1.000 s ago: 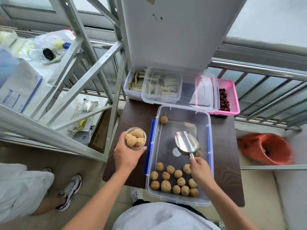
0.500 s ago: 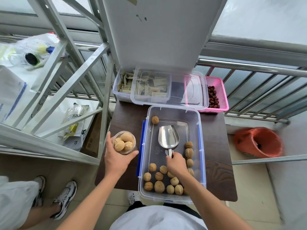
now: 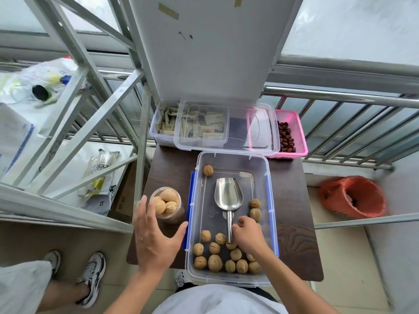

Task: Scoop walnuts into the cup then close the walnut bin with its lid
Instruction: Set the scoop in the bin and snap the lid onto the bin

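A clear walnut bin [image 3: 269, 200] with blue clips stands on a small dark table [image 3: 292, 200]. Several walnuts [image 3: 215, 261] lie at its near end, and one sits alone at the far end. A steel scoop [image 3: 227, 196] lies flat and empty in the bin. My right hand [image 3: 248, 234] curls against the end of the scoop's handle. A clear cup [image 3: 173, 217] full of walnuts stands on the table left of the bin. My left hand [image 3: 156, 236] spreads open around the cup's near side. The bin's clear lid [image 3: 238, 134] rests behind, across two other containers.
Behind the walnut bin are a clear box of sachets [image 3: 163, 125] and a pink basket of red dates [image 3: 294, 123]. A white board [image 3: 210, 48] rises behind them. A metal rack [image 3: 90, 123] crowds the left, a red-bagged waste bin [image 3: 353, 198] stands right, and a bystander's shoes [image 3: 90, 275] show lower left.
My right hand lowered the empty scoop flat into the bin and slid back off its handle end. My left hand opened off the cup, which stands on the table.
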